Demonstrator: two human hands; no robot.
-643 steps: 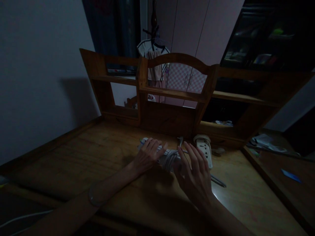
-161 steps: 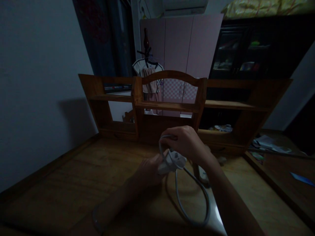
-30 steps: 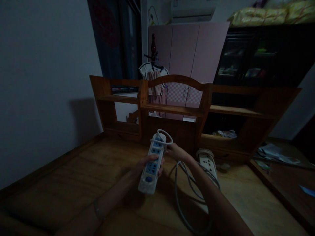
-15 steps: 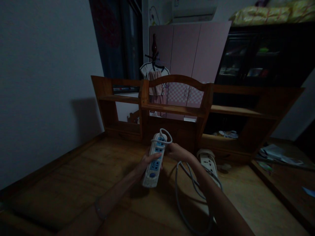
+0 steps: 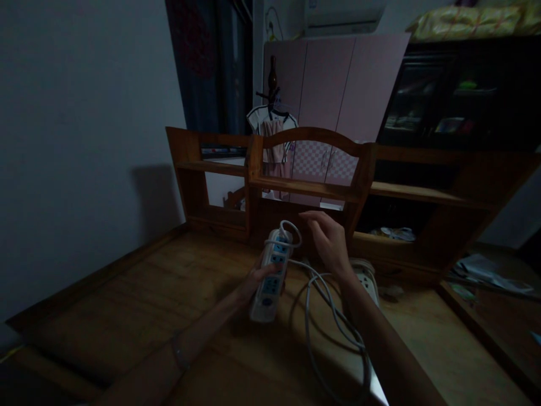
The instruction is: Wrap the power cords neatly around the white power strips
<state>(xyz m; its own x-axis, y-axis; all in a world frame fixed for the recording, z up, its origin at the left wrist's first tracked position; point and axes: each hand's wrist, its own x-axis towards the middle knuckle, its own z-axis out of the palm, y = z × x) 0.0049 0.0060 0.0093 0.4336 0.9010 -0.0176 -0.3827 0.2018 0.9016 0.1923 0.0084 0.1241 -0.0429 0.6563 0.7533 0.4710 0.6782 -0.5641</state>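
My left hand (image 5: 257, 282) is closed around a white power strip (image 5: 262, 313) with blue sockets, its thumb lying across the socket face. The strip is held tilted above the wooden surface, its round button end toward me. Grey cable (image 5: 298, 239) loops around the far end of the strip, and more of it hangs in coils on the right. Beyond and to the right of that end, my right hand (image 5: 329, 239) is raised with its fingers stretched to the left. It is apart from the strip, and I see nothing in it.
A second white power strip (image 5: 367, 282) lies behind my right forearm, partly hidden. The wooden bed surface (image 5: 143, 304) ends at a shelved wooden headboard (image 5: 308, 189). A wall (image 5: 97, 135) rises on the left. Papers (image 5: 486, 270) lie at the far right.
My right hand has moved up and away from the strip's far end, and its fingers have come into view. My left hand still holds the strip. The view has shifted slightly.
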